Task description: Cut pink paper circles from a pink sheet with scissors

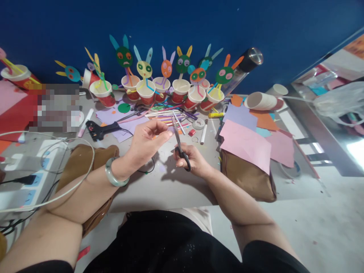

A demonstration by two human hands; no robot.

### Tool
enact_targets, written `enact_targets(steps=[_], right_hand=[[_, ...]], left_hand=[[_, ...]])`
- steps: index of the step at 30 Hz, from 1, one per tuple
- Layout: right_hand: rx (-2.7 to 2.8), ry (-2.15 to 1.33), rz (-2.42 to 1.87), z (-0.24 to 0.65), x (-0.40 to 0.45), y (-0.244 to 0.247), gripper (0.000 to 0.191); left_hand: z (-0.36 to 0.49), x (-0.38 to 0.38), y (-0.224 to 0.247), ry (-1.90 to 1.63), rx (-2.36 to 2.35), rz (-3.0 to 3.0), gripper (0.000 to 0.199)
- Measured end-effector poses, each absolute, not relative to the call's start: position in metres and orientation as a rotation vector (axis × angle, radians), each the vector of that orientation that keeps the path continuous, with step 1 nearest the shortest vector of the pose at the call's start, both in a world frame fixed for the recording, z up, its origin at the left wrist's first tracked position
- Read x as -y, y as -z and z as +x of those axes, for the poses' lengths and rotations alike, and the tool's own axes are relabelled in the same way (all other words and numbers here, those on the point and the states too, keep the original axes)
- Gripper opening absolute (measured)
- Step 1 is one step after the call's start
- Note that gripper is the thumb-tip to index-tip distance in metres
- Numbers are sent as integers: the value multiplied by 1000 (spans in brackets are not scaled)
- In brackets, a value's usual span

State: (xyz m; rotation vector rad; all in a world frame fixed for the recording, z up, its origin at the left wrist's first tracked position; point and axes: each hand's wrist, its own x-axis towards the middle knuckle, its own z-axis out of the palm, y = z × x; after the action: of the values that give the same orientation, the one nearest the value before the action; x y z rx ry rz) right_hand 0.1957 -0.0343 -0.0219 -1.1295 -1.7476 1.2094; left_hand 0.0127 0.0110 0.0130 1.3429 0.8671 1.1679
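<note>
My right hand [190,159] holds black-handled scissors [183,153], fingers in the loops, with the blades pointing up and away over the table. Close to the blades, my left hand [150,138] pinches a small purple piece of paper [171,129] between thumb and fingers. A green bangle [110,173] circles my left wrist. Behind both hands lies a pile of coloured sticks [167,113]. A black glue gun [104,129] rests left of my left hand, beside purple paper sheets [125,131].
Paper cups [146,93] with paper rabbit figures line the blue wall. Pink paper [246,144] lies over a brown pouch [247,178] at right. A power strip [30,182] and cables are at left. A bottle [244,66] leans behind the cups; stacked cups [261,101] lie right.
</note>
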Motion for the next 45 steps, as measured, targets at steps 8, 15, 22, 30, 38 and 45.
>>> enact_targets(steps=[8,15,22,30,38,45], right_hand=[[1740,-1220,-1140,195,34,21,72],[1764,-1226,-1132,195,34,20,72],[1788,-1229,-1113,195,33,20,73],[1775,-1254,-1106,195,34,19,72],[1787,-1251,-1112,196,34,19,72],[1793,-1240,-1119,195,33,19,73]], left_hand=[[13,-12,-10,-1176,-855,1334,16],[13,-12,-12,-1179,-854,1334,16],[11,-12,-10,-1167,-871,1407,15],[11,-11,-16,-1170,-892,1479,13],[11,-11,-16,-1165,-903,1465,12],[11,-10,-17,-1161,-898,1467,13]])
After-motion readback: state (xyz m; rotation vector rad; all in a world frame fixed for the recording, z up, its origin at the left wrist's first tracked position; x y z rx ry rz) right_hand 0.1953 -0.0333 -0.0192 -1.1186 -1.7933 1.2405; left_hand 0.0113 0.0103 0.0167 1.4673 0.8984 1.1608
